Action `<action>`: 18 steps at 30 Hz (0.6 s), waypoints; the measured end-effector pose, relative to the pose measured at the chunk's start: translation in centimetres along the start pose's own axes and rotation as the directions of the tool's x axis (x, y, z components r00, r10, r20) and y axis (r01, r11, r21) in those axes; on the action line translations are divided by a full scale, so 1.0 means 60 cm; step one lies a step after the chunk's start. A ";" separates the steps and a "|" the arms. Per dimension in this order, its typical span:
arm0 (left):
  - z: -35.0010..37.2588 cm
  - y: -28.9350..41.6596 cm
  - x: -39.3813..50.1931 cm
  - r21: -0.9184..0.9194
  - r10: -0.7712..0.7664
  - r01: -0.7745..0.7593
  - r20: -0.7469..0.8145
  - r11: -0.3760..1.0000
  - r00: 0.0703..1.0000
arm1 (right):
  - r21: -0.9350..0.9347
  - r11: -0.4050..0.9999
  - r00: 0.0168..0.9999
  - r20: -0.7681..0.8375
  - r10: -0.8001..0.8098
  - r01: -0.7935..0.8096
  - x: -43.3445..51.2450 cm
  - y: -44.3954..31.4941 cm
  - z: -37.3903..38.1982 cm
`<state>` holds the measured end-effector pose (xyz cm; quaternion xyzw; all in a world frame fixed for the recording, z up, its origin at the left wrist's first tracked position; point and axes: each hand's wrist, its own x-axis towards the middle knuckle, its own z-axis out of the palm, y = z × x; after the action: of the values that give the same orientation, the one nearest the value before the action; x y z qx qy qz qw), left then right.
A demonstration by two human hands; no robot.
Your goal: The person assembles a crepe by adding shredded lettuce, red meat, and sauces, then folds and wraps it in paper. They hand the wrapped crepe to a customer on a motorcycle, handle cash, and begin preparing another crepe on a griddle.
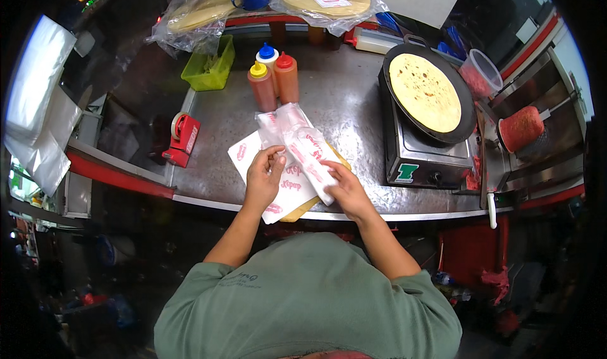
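Note:
My right hand [348, 190] holds the lower end of a long roll wrapped in printed white paper [310, 167], partly inside a clear plastic bag [287, 119]. Beside the bag's left edge is my left hand [268, 174], thumb and fingers curled close together; whether they pinch the plastic I cannot tell. Under both hands lie printed paper sheets [251, 157] on a yellowish-brown sheet [299, 212]. A flatbread [424, 93] with browned spots lies on a black flat pan [467, 117] over a steel gas stove [403, 155].
Behind the bag stand squeeze bottles with yellow [262, 91], blue [267, 53] and red [288, 81] caps. A red tape dispenser [182, 141] and a green basket [208, 77] are left. Right are a meat spit [521, 129] and a white-handled knife [492, 212] at the counter edge.

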<state>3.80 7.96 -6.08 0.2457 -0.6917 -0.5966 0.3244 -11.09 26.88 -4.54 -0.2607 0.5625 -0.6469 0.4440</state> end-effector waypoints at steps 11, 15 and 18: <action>0.045 -0.028 -0.091 -0.046 0.012 -0.018 -0.137 0.999 0.991 | -0.892 0.416 0.847 -0.075 -0.526 0.179 0.197 -0.003 -0.030; 0.073 0.008 -0.099 0.351 0.234 -0.154 -0.200 0.924 0.951 | -0.876 0.417 0.792 -0.069 -0.606 0.242 0.124 0.008 -0.044; 0.102 0.022 -0.090 0.540 0.274 -0.194 -0.071 0.819 0.959 | -0.825 0.410 0.754 0.031 -0.656 0.390 0.055 0.029 -0.014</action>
<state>2.94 16.15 -6.09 0.2811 -0.8281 -0.3195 0.3650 -12.85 24.48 -6.94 -0.4922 0.7345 -0.4656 -0.0377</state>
